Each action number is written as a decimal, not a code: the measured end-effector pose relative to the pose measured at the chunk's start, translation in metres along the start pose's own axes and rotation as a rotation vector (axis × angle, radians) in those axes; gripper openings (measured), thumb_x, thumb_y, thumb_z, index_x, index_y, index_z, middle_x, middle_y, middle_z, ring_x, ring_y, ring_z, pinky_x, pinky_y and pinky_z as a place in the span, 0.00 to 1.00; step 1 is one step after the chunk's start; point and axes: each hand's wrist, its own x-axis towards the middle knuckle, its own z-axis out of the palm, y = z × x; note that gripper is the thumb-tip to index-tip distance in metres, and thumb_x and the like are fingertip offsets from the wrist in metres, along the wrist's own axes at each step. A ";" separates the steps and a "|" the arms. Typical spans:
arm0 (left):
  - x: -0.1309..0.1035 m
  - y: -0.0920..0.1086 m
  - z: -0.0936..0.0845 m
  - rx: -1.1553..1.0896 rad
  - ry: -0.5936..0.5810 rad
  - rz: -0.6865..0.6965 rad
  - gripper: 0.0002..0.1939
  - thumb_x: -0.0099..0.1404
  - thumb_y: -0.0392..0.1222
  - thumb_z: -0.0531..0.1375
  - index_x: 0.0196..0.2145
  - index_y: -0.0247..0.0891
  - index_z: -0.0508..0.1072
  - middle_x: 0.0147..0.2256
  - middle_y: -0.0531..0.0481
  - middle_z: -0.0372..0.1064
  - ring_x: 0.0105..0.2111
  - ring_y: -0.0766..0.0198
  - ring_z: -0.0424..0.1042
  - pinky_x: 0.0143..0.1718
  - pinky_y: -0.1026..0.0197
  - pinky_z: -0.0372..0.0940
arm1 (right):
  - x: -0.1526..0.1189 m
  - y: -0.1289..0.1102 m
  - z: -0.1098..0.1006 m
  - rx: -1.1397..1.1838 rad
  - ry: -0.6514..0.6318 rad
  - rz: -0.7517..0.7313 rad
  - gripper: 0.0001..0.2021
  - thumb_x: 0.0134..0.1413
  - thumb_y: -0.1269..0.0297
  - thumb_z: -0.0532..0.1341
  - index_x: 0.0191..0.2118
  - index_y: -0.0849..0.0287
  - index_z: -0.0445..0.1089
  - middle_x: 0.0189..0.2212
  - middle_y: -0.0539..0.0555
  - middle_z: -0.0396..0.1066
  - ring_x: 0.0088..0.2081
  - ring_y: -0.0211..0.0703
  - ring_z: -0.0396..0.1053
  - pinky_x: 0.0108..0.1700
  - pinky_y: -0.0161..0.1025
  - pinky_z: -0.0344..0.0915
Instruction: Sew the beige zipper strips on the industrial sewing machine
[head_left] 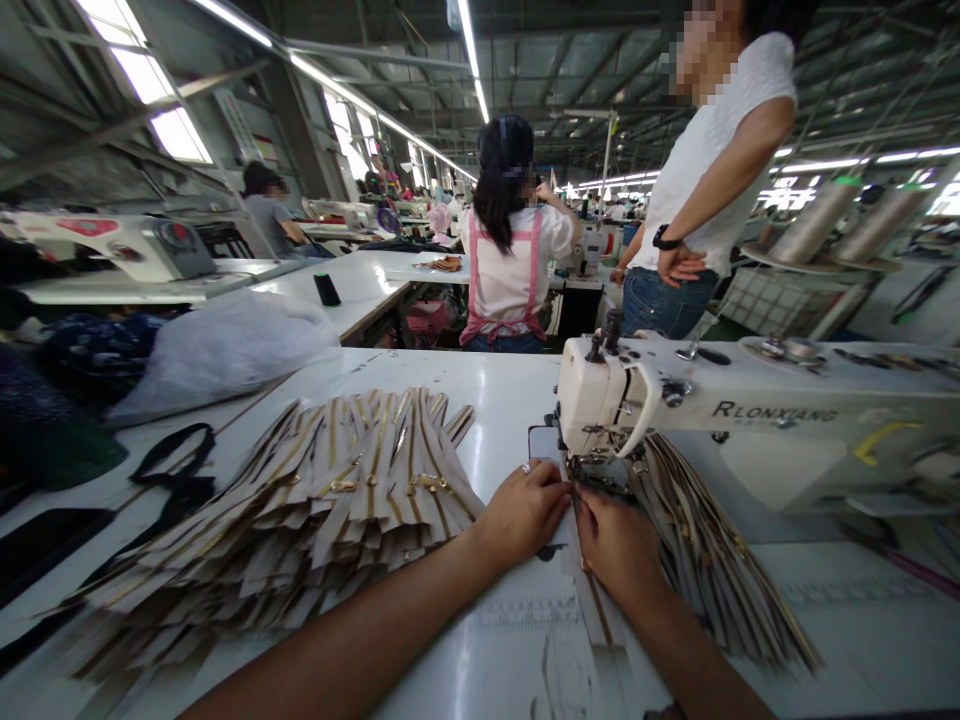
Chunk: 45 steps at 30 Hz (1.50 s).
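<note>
Feeding in progress, apparently: right hand [619, 540] pinches one zipper strip [598, 612] under the sewing machine [600, 400], tail towards the table's [510, 625] near edge; left hand [529, 510] bunched alongside, grip unclear. Left-edge pile [360, 490] perhaps remaining; bundle [712, 550] beside right hand perhaps done.

At five o'clock, a strip's [600, 612] far end vanishes beneath the left hand [525, 515] and right hand [619, 548] — whether either pinches it or merely presses is hidden. The sewing machine [739, 375] leaves the frame at three o'clock, the print under its lettering too small to read. The left forearm [352, 630] is cut off at seven o'clock, the right forearm [697, 650] at five. A standing person's [701, 165] head is cropped at one o'clock; a dark slab [45, 548] — unidentifiable — is cut off at eight.
</note>
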 end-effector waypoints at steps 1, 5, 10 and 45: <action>0.000 0.000 0.000 -0.002 0.002 0.000 0.12 0.70 0.37 0.52 0.44 0.36 0.75 0.38 0.44 0.66 0.42 0.57 0.66 0.45 0.55 0.67 | 0.000 0.000 0.000 -0.004 -0.004 -0.005 0.18 0.64 0.65 0.48 0.52 0.54 0.72 0.41 0.54 0.78 0.38 0.46 0.77 0.36 0.37 0.67; 0.000 0.003 -0.001 -0.005 0.004 -0.008 0.12 0.70 0.38 0.52 0.43 0.37 0.75 0.38 0.44 0.66 0.41 0.57 0.66 0.44 0.54 0.67 | -0.001 -0.002 -0.001 0.002 -0.035 -0.028 0.18 0.64 0.66 0.48 0.51 0.56 0.71 0.39 0.54 0.78 0.38 0.45 0.77 0.37 0.36 0.67; 0.001 0.002 -0.001 0.017 -0.004 -0.027 0.12 0.70 0.38 0.52 0.42 0.37 0.75 0.37 0.44 0.66 0.41 0.57 0.66 0.44 0.55 0.66 | 0.001 -0.002 0.000 0.016 -0.036 -0.041 0.17 0.64 0.68 0.48 0.51 0.57 0.72 0.39 0.54 0.78 0.39 0.44 0.76 0.39 0.36 0.66; -0.055 -0.072 -0.156 0.486 -0.148 -0.927 0.09 0.64 0.32 0.53 0.34 0.32 0.73 0.34 0.39 0.72 0.37 0.53 0.73 0.38 0.59 0.63 | -0.005 -0.002 0.016 0.238 0.045 -0.178 0.18 0.63 0.70 0.47 0.47 0.59 0.72 0.44 0.56 0.77 0.43 0.43 0.75 0.44 0.36 0.67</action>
